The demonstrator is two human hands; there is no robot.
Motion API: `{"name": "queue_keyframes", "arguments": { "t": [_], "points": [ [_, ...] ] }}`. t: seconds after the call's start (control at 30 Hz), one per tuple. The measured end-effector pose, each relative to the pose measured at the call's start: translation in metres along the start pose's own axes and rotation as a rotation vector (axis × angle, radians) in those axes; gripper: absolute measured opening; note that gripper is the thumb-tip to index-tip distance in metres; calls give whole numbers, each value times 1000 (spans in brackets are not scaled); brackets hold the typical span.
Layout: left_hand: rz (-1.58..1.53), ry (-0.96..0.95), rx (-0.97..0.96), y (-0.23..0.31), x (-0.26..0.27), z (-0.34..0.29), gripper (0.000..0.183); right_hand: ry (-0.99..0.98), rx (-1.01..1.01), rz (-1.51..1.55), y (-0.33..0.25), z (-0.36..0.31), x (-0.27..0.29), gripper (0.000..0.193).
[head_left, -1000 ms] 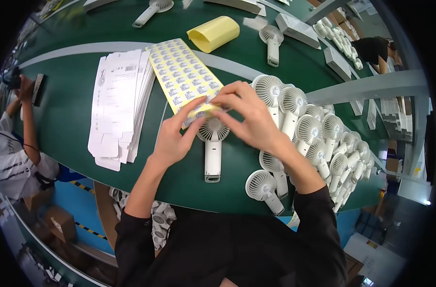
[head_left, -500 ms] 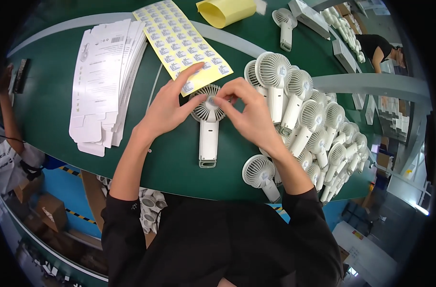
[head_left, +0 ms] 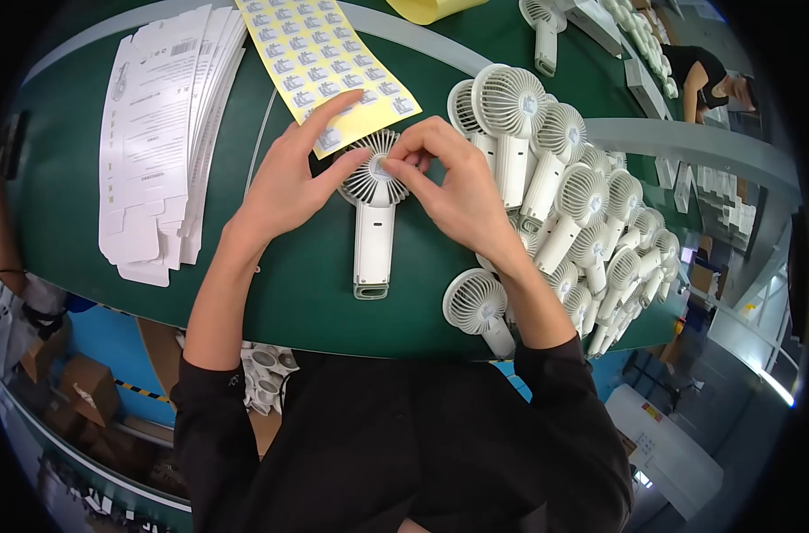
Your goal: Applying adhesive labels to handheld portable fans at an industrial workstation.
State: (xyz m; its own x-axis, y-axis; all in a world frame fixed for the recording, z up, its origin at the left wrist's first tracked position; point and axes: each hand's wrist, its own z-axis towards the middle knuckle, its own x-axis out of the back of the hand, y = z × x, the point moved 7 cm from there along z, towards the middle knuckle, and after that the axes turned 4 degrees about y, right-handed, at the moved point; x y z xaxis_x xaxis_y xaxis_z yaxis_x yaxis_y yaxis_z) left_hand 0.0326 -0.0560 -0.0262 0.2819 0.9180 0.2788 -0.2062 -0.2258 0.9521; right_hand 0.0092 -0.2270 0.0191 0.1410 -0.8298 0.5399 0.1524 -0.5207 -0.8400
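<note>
Far left: stacked flat cartons. Left hand spread, index finger over the sticker sheet, thumb at the grille of the fan, which lies on the green table. Right hand: fingertips bunched at grille centre; pinching or pressing, can't tell. Likely sticker placement; next calls for firm, centred pressure. Right: piled fans.

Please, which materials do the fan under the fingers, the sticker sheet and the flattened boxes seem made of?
Fan: probably rigid white plastic, slightly glossy; thin, even ribs.
Sticker sheet: likely paper, perhaps coated; thin, smooth yellow backing.
Flattened boxes: apparently white card, smooth; cut flaps.
</note>
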Motion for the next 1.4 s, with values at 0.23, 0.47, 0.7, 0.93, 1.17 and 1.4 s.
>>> {"name": "queue_keyframes", "arguments": {
  "t": [0.23, 0.47, 0.7, 0.93, 1.17, 1.4],
  "points": [
    [-5, -4, 26, -3, 0, 0, 59, -6, 20, -16, -1, -1, 0, 12],
    [-9, -27, 32, -1, -1, 0, 58, 197, 136, -425, -7, -3, 4, 29],
    [-31, -15, 54, 2, 0, -1, 57, -18, -107, -648, -16, -50, -16, 45],
    [-126, 120, 53, 12, 3, -2, 56, 33, -455, 31, 8, -64, -31, 42],
    [-177, 400, -69, 20, 42, -8, 40, -8, -619, 534, -6, -68, -27, 34],
    [-178, 428, -93, 22, 43, -9, 36, 65, -544, 821, -18, -60, -13, 35]
  ]
}}
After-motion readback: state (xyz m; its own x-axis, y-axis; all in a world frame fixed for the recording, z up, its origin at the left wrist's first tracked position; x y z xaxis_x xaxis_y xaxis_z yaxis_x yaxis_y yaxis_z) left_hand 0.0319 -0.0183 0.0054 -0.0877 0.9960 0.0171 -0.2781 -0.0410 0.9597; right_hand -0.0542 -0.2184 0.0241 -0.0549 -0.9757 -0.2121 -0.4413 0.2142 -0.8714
